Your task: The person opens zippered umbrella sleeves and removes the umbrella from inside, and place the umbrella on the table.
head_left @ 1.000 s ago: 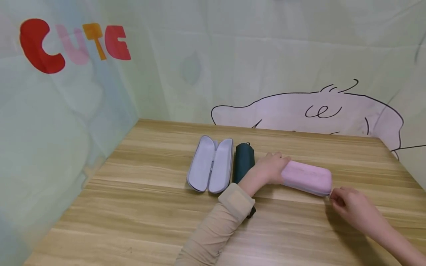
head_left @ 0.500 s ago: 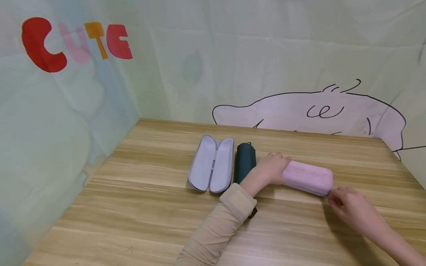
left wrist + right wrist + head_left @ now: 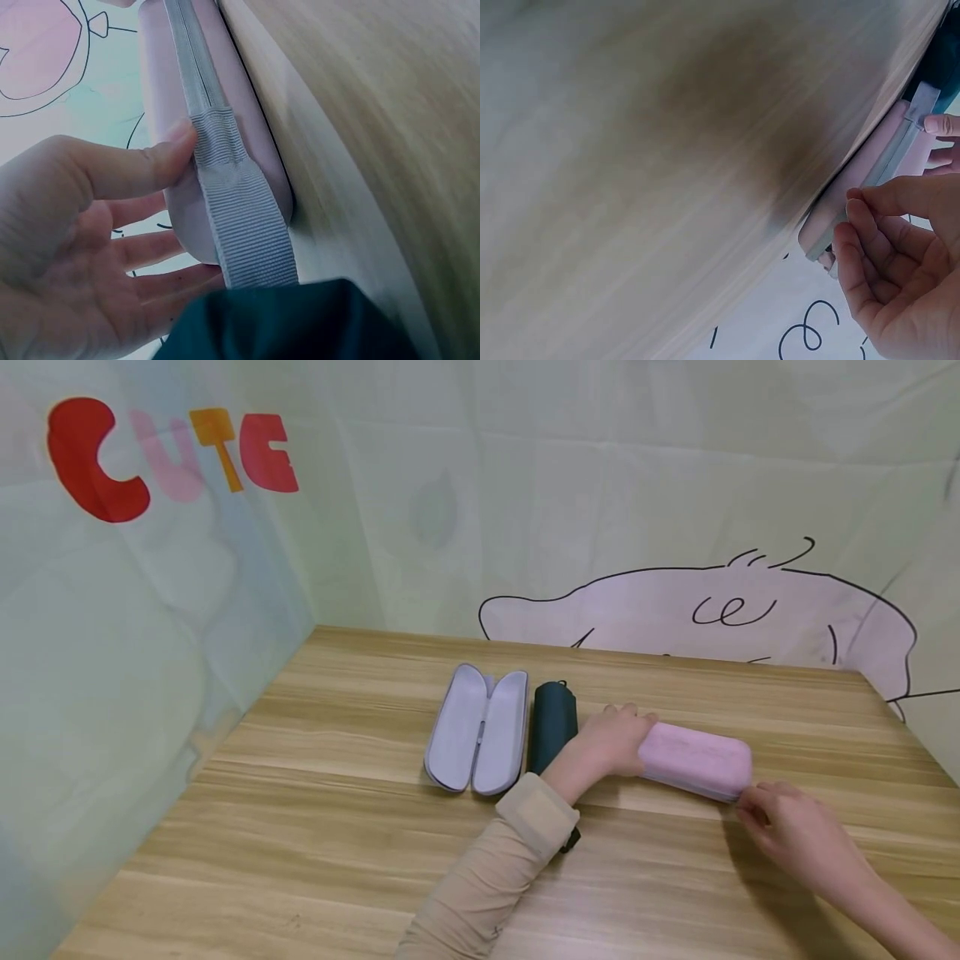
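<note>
A pink zippered case (image 3: pixel 694 762) lies at a slant on the table, with a grey zipper band (image 3: pixel 196 64) along its side and a ribbed grey fabric tab (image 3: pixel 244 217) at its left end. My left hand (image 3: pixel 611 742) grips that end, the thumb on the zipper side and the fingers around the far side. At the front right corner, my right hand (image 3: pixel 798 828) pinches the zipper pull between thumb and forefinger. The pull itself is hidden by the fingertips. In the right wrist view, the other fingers of the right hand (image 3: pixel 900 262) are curled.
Left of my left hand lies a dark green folded umbrella (image 3: pixel 553 722), partly under my forearm, its black strap (image 3: pixel 572 840) showing below. Beside it stands an unfolded lavender glasses case (image 3: pixel 455 735). A printed cloth backdrop (image 3: pixel 600 485) borders the wooden table (image 3: pixel 300 843) behind and left.
My right hand has shifted slightly left along the zipper at the case's front right corner. The left hand keeps its grip, and the case stays in place.
</note>
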### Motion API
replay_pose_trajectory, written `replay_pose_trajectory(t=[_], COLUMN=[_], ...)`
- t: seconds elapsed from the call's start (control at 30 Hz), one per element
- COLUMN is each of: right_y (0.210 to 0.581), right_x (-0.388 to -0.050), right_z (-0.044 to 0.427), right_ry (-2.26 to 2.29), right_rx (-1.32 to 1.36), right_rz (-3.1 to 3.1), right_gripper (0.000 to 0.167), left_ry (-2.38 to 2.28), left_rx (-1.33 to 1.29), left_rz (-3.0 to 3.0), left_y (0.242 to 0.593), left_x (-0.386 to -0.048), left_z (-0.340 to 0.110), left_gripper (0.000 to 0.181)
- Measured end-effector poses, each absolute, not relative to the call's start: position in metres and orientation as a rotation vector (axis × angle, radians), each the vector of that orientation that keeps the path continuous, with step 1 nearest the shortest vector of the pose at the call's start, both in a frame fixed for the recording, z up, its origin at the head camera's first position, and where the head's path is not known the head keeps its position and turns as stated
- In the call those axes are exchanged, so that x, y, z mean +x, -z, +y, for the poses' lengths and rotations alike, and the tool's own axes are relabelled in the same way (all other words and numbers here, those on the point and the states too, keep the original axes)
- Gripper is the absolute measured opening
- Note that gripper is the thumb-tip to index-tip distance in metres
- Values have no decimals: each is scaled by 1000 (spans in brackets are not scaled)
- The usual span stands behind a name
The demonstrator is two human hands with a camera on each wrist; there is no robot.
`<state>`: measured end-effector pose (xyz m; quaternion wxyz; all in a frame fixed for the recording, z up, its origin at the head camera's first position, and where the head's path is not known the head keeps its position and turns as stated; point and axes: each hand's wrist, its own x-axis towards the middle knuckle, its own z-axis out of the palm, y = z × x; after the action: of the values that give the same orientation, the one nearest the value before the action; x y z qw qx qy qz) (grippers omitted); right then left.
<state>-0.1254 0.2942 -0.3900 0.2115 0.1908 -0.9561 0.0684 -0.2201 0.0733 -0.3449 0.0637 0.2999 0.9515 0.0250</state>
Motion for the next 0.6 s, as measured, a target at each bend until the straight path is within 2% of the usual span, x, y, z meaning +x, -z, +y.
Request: replay_pose_trajectory(t=[0.6], right_y=[388], right_x=[-127], right_z=[287], right_ry=[-198], right_rx=[549], right_rz=[-2650], right_gripper=[23], left_ry=[-90], left_rx=[910], left_rz=[2869], left_y=[345], left_x=[-219], left_z=[73], left_gripper=[67])
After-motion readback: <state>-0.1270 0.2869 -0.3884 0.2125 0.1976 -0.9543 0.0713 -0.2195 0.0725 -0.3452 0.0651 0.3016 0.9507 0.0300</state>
